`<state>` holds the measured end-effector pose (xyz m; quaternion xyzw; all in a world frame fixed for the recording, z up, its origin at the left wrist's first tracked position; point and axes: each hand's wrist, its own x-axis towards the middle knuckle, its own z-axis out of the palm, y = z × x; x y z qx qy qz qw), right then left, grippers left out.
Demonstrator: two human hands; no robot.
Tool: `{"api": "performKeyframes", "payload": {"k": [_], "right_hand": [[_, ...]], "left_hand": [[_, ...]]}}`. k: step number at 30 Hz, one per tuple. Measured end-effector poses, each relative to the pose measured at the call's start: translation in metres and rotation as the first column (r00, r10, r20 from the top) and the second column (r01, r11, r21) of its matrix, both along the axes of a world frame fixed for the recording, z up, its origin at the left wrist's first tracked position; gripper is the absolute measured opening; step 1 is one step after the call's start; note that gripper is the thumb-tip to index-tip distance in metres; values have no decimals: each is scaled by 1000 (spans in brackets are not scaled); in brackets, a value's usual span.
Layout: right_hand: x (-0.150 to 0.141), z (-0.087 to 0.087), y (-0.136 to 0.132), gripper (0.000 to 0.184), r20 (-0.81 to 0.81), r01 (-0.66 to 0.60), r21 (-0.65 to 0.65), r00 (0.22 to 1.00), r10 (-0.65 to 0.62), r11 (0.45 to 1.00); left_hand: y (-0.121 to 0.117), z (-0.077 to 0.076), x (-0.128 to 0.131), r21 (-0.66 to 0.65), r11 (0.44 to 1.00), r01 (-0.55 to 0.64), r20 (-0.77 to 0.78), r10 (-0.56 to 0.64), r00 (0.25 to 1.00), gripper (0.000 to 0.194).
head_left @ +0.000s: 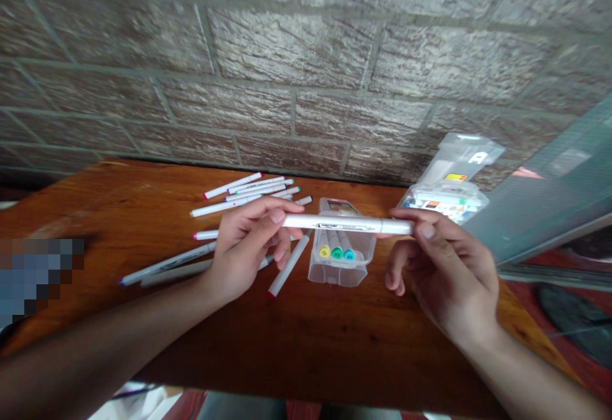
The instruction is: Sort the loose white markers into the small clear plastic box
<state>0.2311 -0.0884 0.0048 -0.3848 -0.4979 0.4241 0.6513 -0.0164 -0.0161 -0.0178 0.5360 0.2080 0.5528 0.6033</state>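
The grip of the left hand point(248, 251) was narrow, thumb and fingers pinching one end of a white marker pen point(347, 224), while the grip of the right hand point(452, 273) pinched the opposite end in the same manner. The marker pen was stretched nearly level between the two hands, raised above the bench point(306, 343), its black printed label turned toward the viewer; the lettering was mostly too blurred to read. Beyond and partly below it, a clear plastic marker case point(339, 275) sat on the bench, its upper part partly hidden by the pen. Inside that case three markers lay side by side, with a yellow end point(324, 252), a green end point(337, 253) and a turquoise end point(349, 255) facing the person. A loose red-ended marker point(289, 267) lay slanted just left of the case. Farther left, a purple-ended marker point(165, 264) lay partly behind the left hand, and a loose cluster of white markers point(258, 189) was spread near the brick-patterned wall point(287, 50). Past the right hand stood a second clear case point(447, 200), its lid point(466, 155) raised at the back, near a glass panel point(549, 184).
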Motion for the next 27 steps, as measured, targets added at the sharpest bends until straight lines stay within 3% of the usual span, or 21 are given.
{"api": "performKeyframes", "payload": {"k": [27], "right_hand": [[7, -7, 11, 19, 106, 97, 107, 988, -108, 990]], "left_hand": [[-4, 1, 2, 201, 979, -39, -65, 53, 996, 22]]}}
